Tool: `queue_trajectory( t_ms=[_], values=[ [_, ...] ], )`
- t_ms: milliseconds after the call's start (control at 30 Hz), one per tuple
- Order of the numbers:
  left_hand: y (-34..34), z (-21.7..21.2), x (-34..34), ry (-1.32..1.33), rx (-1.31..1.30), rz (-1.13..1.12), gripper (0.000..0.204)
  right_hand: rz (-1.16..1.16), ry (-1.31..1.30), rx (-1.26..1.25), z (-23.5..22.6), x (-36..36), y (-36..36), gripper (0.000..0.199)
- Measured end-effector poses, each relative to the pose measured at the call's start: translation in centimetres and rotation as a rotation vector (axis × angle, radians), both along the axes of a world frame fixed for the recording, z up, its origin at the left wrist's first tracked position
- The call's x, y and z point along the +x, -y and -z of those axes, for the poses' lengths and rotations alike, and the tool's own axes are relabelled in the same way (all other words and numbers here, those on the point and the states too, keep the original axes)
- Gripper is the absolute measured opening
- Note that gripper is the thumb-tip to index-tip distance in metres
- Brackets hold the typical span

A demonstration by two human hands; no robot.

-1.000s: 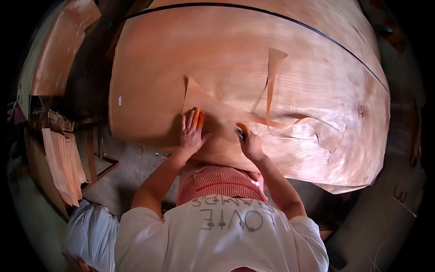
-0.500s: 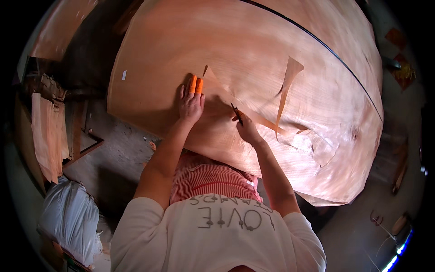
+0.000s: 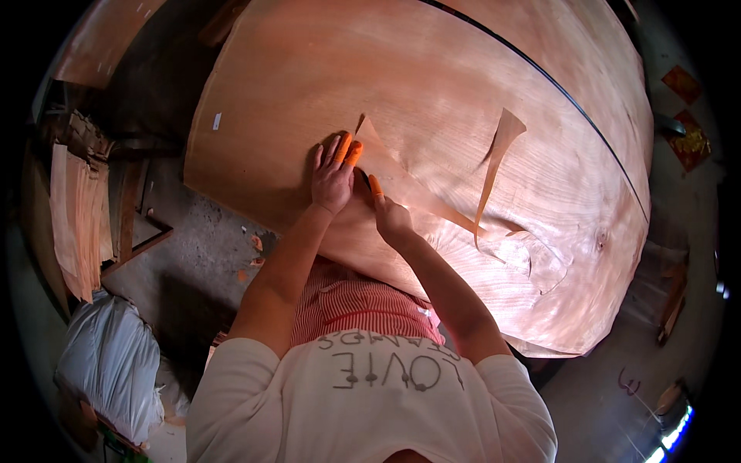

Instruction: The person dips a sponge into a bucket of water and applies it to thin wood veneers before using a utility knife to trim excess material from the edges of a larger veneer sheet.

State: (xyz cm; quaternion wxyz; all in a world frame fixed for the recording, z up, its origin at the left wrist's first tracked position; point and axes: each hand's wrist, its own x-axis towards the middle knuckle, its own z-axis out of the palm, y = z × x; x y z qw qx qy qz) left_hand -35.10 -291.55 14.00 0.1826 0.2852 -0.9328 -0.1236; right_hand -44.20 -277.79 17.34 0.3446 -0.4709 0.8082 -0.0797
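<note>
A stack of wood strips (image 3: 77, 216) is leaning at far left. The left hand (image 3: 333, 176) is lying open, pressing flat on the veneer sheet (image 3: 432, 92) covering the worktop. Just beside it, the right hand (image 3: 390, 216) is gripping a small blade (image 3: 364, 182), closed, against the sheet. A loose veneer strip (image 3: 494, 166) is curling up further right.

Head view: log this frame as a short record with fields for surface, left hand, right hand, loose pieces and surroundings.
surface: large wood veneer sheet
left hand: pressed flat on the sheet, orange-tipped fingers
right hand: grips a small cutting tool beside the left
loose pieces: curled veneer strip
surroundings: stacked veneer offcuts, grey sack
</note>
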Motion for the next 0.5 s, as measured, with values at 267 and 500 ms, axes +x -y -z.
queue_trajectory(
  t_ms=[267,500],
  values=[
    [0.0,-0.6,-0.6,-0.081,0.135,0.000,0.058,-0.425,-0.103,0.158,-2.7,-8.2,-3.3,0.054],
    [0.1,-0.5,-0.7,-0.061,0.160,-0.007,0.064,-0.881,-0.236,0.154,-5.6,-18.0,-3.1,0.070]
  ],
)
